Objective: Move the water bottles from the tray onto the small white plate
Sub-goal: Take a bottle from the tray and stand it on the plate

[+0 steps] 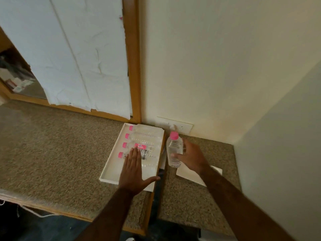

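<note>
Speckled counter [52,145], white tray [111,164] near its back corner w/ four pink-capped bottles [147,136] lying side by side. Left hand [133,171] flat over tray's near end, fingers [134,153] straight & spread, holding nothing. Right of tray, upright bottle [174,150] stands at edge of small white plate [191,174]. Right hand [192,157] beside it, fingers wide, thumb touching bottle; real grip—can't tell.

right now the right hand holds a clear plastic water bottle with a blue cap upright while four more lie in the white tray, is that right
Not quite: the cap is pink, not blue. The head view shows the right hand at the upright clear plastic water bottle with a pink cap, while four more pink-capped bottles lie in the white rectangular tray.
</note>
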Motion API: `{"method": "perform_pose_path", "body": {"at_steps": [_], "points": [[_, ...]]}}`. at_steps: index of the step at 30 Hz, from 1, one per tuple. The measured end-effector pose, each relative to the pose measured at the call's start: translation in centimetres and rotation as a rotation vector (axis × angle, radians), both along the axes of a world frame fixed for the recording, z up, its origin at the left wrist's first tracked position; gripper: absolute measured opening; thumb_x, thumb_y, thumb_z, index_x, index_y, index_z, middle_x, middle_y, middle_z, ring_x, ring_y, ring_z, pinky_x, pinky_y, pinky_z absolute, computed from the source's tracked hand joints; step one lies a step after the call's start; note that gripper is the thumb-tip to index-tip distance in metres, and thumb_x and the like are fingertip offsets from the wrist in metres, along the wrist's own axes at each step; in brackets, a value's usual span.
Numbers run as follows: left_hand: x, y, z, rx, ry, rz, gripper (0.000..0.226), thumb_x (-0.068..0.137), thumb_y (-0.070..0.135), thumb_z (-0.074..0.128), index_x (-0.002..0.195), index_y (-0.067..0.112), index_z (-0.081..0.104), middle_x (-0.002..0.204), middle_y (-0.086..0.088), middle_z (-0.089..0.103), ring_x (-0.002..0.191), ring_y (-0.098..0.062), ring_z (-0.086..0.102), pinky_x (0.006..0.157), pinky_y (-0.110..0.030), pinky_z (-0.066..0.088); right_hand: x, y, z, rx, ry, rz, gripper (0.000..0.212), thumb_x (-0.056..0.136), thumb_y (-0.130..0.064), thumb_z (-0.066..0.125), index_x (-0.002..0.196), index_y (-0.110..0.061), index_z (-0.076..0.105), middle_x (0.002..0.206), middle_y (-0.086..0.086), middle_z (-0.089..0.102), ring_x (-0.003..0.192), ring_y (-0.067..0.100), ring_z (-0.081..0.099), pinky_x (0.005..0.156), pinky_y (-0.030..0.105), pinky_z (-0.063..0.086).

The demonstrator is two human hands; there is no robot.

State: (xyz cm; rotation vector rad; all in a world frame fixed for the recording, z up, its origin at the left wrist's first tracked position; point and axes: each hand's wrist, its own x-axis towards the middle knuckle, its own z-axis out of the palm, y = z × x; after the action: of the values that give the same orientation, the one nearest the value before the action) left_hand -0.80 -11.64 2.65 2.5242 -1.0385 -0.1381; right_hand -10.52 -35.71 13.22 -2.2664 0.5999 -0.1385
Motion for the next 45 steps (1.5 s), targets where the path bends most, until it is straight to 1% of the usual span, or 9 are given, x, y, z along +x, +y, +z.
{"method": "perform_pose_path", "body": {"at_steps": [5, 10, 14, 20, 23, 32, 37, 41, 45], "points": [[-2.2, -4.6, -0.3, -0.017, 0.044, -0.128, 0.124, 0.084, 0.094, 0.038, 0.164, 0.006, 0.002, 0.172, -0.015, -0.003, 0.16, -0.03, -0.002, 0.129, -0.05, 0.01, -3.9, -4.9, 0.5, 0.05, -0.068, -0.135, 0.051, 0.077, -0.022, 0.085, 0.122, -0.019, 0.06, 0.115, -0.001, 0.073, 0.1, 0.015, 0.069, 0.086, 0.034, 0.056], [-5.4, -7.9, -2.9, 0.048, 0.13, -0.199, 0.129, 0.079, 0.099, 0.038, 0.164, 0.011, -0.007, 0.172, -0.011, -0.015, 0.159, -0.024, -0.014, 0.131, -0.048, 0.007, -7.6, -8.7, 0.0, 0.137, -0.103, -0.232, 0.058, 0.078, -0.019, 0.084, 0.13, -0.019, 0.058, 0.12, -0.001, 0.071, 0.104, 0.012, 0.067, 0.083, 0.025, 0.053], [-8.9, -9.2, -5.7, 0.062, 0.209, -0.172, 0.13, 0.075, 0.102, 0.038, 0.159, 0.023, -0.022, 0.169, -0.001, -0.025, 0.158, -0.02, -0.019, 0.128, -0.043, 0.0, -9.9, -10.9, -1.6, 0.166, -0.077, -0.282, 0.065, 0.079, -0.019, 0.084, 0.136, -0.019, 0.053, 0.126, 0.001, 0.068, 0.111, 0.017, 0.065, 0.091, 0.032, 0.053], [-11.6, -9.7, -9.5, 0.146, 0.322, -0.133, 0.135, 0.07, 0.106, 0.031, 0.154, 0.02, -0.03, 0.165, -0.001, -0.028, 0.156, -0.019, -0.02, 0.126, -0.039, -0.007, -12.5, -13.2, -5.5, 0.172, 0.003, -0.311, 0.069, 0.079, -0.023, 0.084, 0.139, -0.022, 0.051, 0.131, -0.001, 0.065, 0.105, 0.008, 0.062, 0.077, 0.007, 0.047], [-12.6, -10.3, -10.7, 0.2, 0.343, -0.168, 0.134, 0.07, 0.107, 0.027, 0.151, 0.018, -0.032, 0.163, -0.004, -0.03, 0.154, -0.02, -0.023, 0.126, -0.04, -0.008, -13.4, -13.5, -7.3, 0.183, 0.03, -0.306, 0.071, 0.081, -0.027, 0.083, 0.143, -0.023, 0.048, 0.135, 0.0, 0.063, 0.118, 0.016, 0.061, 0.095, 0.029, 0.051], [-13.9, -11.9, -13.4, 0.298, 0.306, -0.193, 0.133, 0.071, 0.107, 0.018, 0.155, 0.013, -0.028, 0.165, -0.008, -0.031, 0.155, -0.023, -0.024, 0.124, -0.044, -0.015, -13.9, -14.2, -11.0, 0.203, 0.013, -0.307, 0.066, 0.081, -0.025, 0.083, 0.138, -0.031, 0.05, 0.127, -0.007, 0.064, 0.115, 0.013, 0.061, 0.097, 0.035, 0.05], [-14.1, -12.0, -13.8, 0.269, 0.276, -0.199, 0.131, 0.077, 0.103, 0.021, 0.16, 0.009, -0.015, 0.169, -0.013, -0.021, 0.158, -0.031, -0.012, 0.12, -0.036, -0.027, -14.0, -14.4, -12.1, 0.205, 0.016, -0.3, 0.067, 0.08, -0.025, 0.084, 0.133, -0.043, 0.047, 0.12, -0.023, 0.059, 0.109, -0.005, 0.056, 0.086, 0.009, 0.042], [-14.3, -12.0, -13.7, 0.284, 0.24, -0.238, 0.124, 0.084, 0.096, 0.033, 0.162, 0.004, 0.007, 0.171, -0.019, 0.003, 0.157, -0.038, 0.008, 0.121, -0.041, -0.013, -14.4, -14.5, -12.6, 0.209, 0.011, -0.296, 0.065, 0.079, -0.022, 0.084, 0.123, -0.053, 0.047, 0.115, -0.033, 0.057, 0.105, -0.021, 0.054, 0.081, 0.002, 0.043], [-14.4, -11.9, -13.8, 0.296, 0.224, -0.242, 0.122, 0.085, 0.095, 0.034, 0.163, 0.005, 0.01, 0.172, -0.019, 0.004, 0.158, -0.038, 0.011, 0.122, -0.043, -0.009, -14.7, -14.6, -13.5, 0.219, 0.031, -0.295, 0.064, 0.079, -0.021, 0.084, 0.13, -0.039, 0.049, 0.119, -0.024, 0.06, 0.107, -0.006, 0.057, 0.087, 0.013, 0.044]]}}
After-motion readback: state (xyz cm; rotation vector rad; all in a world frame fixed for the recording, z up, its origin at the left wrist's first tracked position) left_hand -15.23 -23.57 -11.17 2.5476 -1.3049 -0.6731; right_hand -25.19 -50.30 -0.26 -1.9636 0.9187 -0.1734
